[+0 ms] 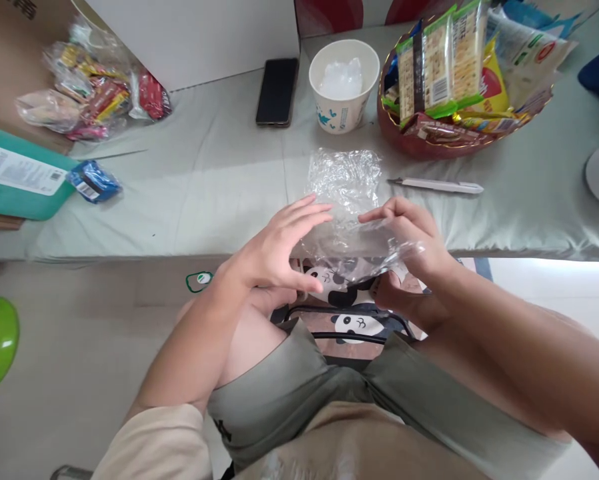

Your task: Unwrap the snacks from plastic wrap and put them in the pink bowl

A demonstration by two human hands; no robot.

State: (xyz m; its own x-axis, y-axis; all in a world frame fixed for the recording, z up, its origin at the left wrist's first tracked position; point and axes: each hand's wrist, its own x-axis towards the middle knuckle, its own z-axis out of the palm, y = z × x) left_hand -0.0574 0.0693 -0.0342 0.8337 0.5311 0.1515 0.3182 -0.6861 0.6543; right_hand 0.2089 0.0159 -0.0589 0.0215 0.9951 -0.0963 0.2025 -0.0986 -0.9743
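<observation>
A clear plastic bag [362, 250] hangs from my right hand [412, 233], whose fingers are pinched on its right side over the front edge of the bench. To the left of the bag, my left hand [284, 247] is spread, with thumb and fingers apart and nothing gripped. Just beyond both hands lies a crinkled sheet of clear plastic [344, 173] on the grey-green cloth; whether it joins the bag I cannot tell. A white-handled craft knife [437, 185] rests on the cloth beyond my right hand.
Behind stand a paper cup [343, 110] with clear plastic inside, a black phone [278, 92] and a red bowl [429, 148] full of packaged snacks. Leftward are a bag of wrapped snacks [99, 93], a blue packet [94, 181] and a green container [24, 173]. The cloth-covered bench [204, 200] ends before my knees.
</observation>
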